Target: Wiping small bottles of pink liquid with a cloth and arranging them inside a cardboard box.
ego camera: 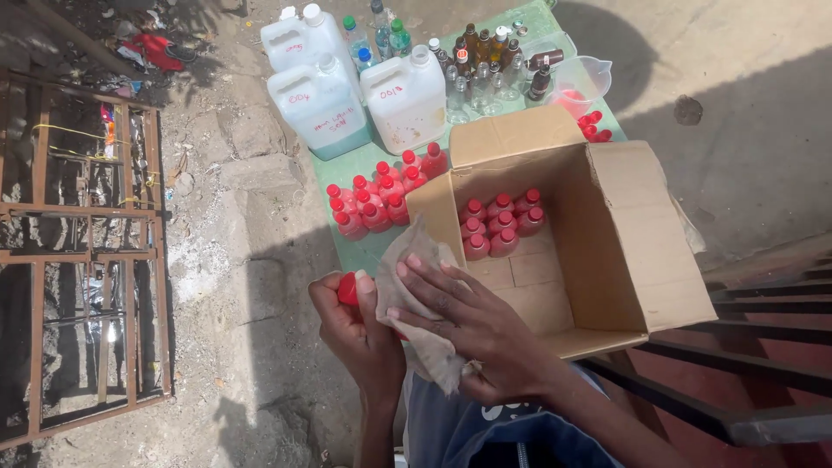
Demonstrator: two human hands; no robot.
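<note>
Three white plastic jugs (347,87) standing close together at the far end of a green desk (364,247). Just right of them, a cluster of small glass bottles (490,65), some brown, some clear, beside a clear measuring jug (579,82). Nearer, a huddle of red-capped bottles (379,198) on the desk, touching one another. Off to the left, a rusty metal grille (82,260) lying on dusty ground.

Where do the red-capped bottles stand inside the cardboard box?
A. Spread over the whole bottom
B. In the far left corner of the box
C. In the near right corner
B: the red-capped bottles are grouped in the far left corner of the cardboard box; the remaining bottom is bare cardboard.
</note>
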